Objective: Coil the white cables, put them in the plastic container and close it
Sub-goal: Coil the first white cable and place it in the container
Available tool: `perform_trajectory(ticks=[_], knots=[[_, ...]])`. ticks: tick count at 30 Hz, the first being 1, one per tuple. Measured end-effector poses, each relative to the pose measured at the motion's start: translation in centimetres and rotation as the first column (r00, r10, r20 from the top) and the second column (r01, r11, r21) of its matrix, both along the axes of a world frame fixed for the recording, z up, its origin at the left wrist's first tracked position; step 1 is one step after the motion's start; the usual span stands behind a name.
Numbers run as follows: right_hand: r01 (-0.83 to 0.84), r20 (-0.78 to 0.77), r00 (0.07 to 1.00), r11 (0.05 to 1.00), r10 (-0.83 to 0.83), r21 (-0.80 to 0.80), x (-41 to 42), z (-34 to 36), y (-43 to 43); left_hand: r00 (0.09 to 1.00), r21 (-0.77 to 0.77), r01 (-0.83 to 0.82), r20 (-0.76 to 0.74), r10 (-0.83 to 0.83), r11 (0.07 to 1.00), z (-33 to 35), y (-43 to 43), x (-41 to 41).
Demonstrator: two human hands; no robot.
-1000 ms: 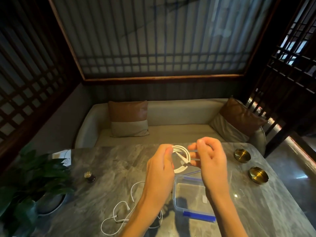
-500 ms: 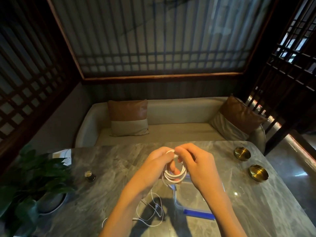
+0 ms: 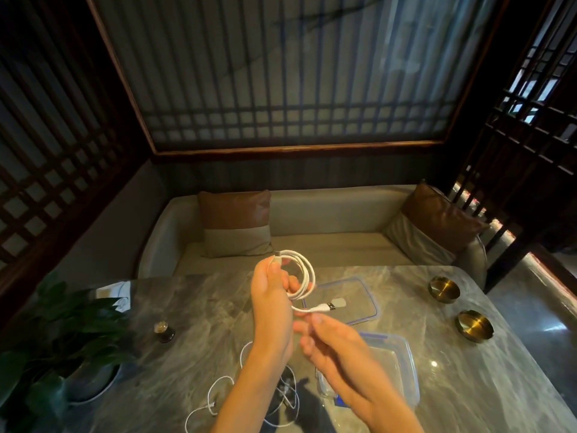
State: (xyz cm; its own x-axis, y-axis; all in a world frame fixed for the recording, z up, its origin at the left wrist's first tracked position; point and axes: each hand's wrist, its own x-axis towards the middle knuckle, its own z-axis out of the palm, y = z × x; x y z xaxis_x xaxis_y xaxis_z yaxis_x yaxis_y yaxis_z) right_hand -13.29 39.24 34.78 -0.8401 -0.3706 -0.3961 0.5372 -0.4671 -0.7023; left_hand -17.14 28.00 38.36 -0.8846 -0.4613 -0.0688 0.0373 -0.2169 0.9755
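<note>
Since the earlier frame, left hand [image 3: 271, 303] has lifted the coiled white cable [image 3: 301, 276] toward frame centre, grip pinching it; right hand [image 3: 335, 348] pinches its plug end.

Head view, close, looking down over table [image 3: 193, 307].

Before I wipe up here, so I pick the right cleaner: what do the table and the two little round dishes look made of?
Table: grey veined stone, probably polished marble or a look-alike; it mirrors a light. Dishes: brass-coloured metal, shiny gold with dark rims.
</note>
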Motion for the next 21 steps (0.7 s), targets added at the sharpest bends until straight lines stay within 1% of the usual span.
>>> perform_trajectory(ticks=[1,3,4,5,7,9,11,12,14,16,17,19,21], knots=[[0.110,0.008,0.994,0.992,-0.110,-0.053,0.0,-0.1,-0.3,1.000,-0.029,-0.018,-0.001,0.018,0.999,-0.2,0.1,0.0],[0.306,-0.014,0.952,0.951,-0.307,-0.048,-0.2,0.1,-0.3,0.999,-0.101,-0.039,-0.015,0.038,0.994,-0.8,0.3,0.2],[0.356,-0.037,0.933,0.933,-0.358,-0.046,-0.5,0.1,-0.1,0.999,-0.139,-0.049,-0.020,0.047,0.989,-1.0,0.4,0.3],[0.368,-0.064,0.926,0.928,-0.371,-0.049,-0.7,0.2,0.2,0.998,-0.168,-0.062,-0.021,0.060,0.984,-1.1,0.5,0.4],[0.327,-0.094,0.940,0.944,-0.329,-0.029,-0.8,0.6,0.9,0.996,-0.176,-0.085,-0.015,0.084,0.981,-1.3,0.6,0.6],[0.251,-0.069,0.966,0.968,-0.250,0.008,-0.4,0.8,1.2,0.995,-0.165,-0.099,-0.011,0.098,0.981,-1.3,0.7,0.5],[0.210,-0.035,0.977,0.978,-0.210,-0.005,0.1,0.7,1.0,0.994,-0.165,-0.108,-0.021,0.106,0.980,-1.2,0.8,0.3],[0.237,-0.034,0.971,0.972,-0.237,-0.009,0.3,0.5,0.8,0.994,-0.170,-0.107,-0.027,0.104,0.980,-1.1,0.9,0.3],[0.353,-0.055,0.934,0.935,-0.353,-0.012,0.2,0.4,0.4,0.997,-0.185,-0.077,-0.038,0.072,0.980,-1.2,1.1,0.5],[0.428,-0.038,0.903,0.903,-0.429,-0.021,-0.3,0.4,0.3,1.000,-0.181,0.003,-0.030,-0.008,0.984,-1.3,1.6,1.0],[0.430,-0.032,0.902,0.903,-0.430,-0.009,-0.5,0.6,0.4,0.998,-0.169,0.047,-0.032,-0.053,0.984,-1.3,1.8,1.2],[0.374,-0.084,0.926,0.926,-0.369,0.050,-1.0,0.9,0.8,0.993,-0.168,0.096,-0.053,-0.107,0.981,-1.2,2.1,1.6],[0.305,-0.192,0.941,0.944,-0.278,0.127,-1.3,1.2,1.3,0.990,-0.182,0.116,-0.054,-0.128,0.976,-1.2,2.5,1.8]])
